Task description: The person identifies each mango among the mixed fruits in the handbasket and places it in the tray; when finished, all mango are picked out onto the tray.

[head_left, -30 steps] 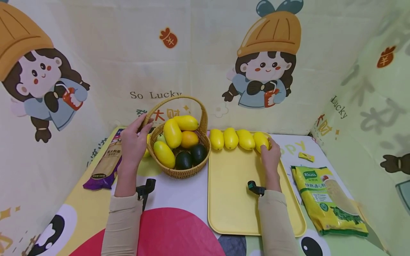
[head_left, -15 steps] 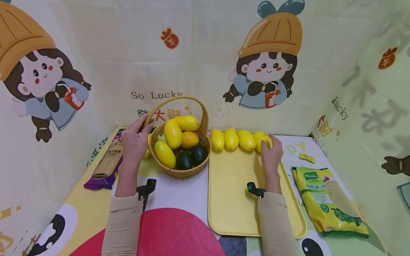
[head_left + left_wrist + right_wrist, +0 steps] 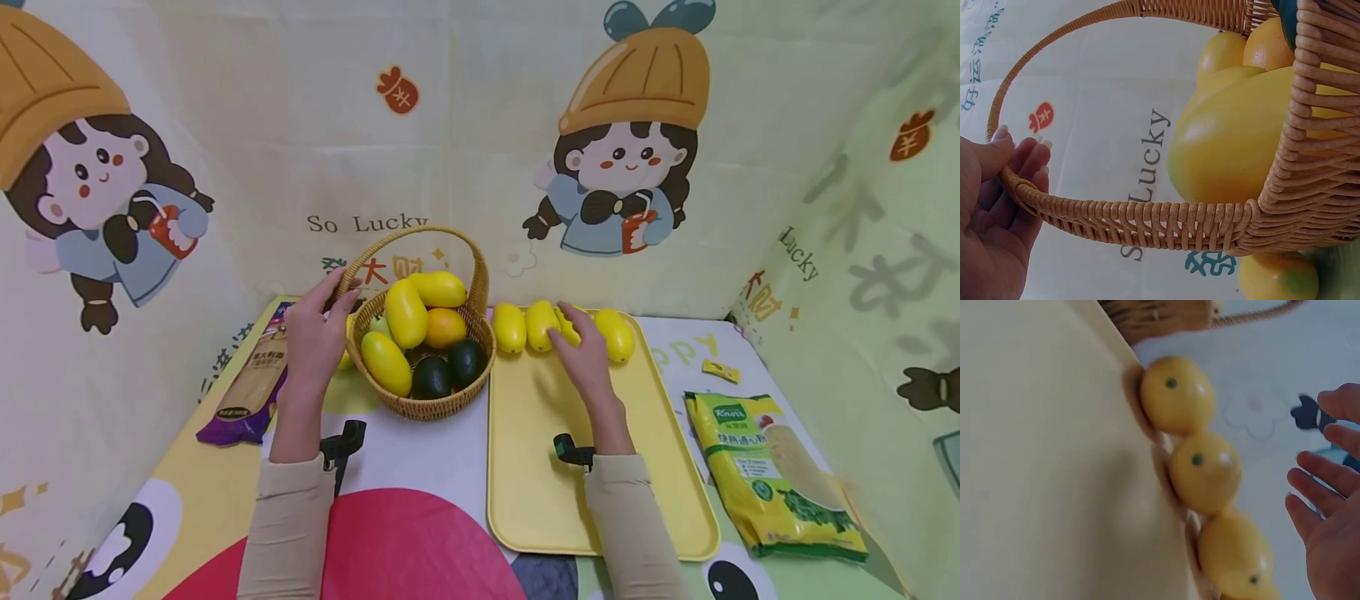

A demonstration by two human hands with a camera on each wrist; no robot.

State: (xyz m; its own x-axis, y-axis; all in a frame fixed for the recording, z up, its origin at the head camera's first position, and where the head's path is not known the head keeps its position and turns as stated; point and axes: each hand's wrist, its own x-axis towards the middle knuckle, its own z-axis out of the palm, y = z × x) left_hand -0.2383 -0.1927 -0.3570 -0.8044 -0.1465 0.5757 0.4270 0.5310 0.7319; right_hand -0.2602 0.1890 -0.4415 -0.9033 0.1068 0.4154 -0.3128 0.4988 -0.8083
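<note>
My left hand [image 3: 311,342] grips the handle [image 3: 1135,219] of a wicker basket [image 3: 427,407], thumb on one side and fingers curled round the other. Inside the basket lie several yellow mangoes [image 3: 406,312], an orange fruit [image 3: 444,327] and two dark avocados [image 3: 431,377]. My right hand [image 3: 588,358] hovers over a row of mangoes [image 3: 1205,473] along the far edge of a yellow tray [image 3: 547,467]. Its fingers are spread and hold nothing; the right wrist view shows a gap between them and the fruit. In the head view this hand partly hides one mango of the row.
Left of the basket lies a purple-ended spaghetti pack [image 3: 251,383]. Another yellow fruit [image 3: 1279,275] sits behind the basket. A green and yellow Knorr bag [image 3: 776,475] lies right of the tray, with a small yellow packet [image 3: 721,371] above it. Printed cloth walls stand behind.
My right hand has let go of the rightmost mango, which now stands slightly straighter, and has moved left over the row. The left hand and the basket have stayed put.
</note>
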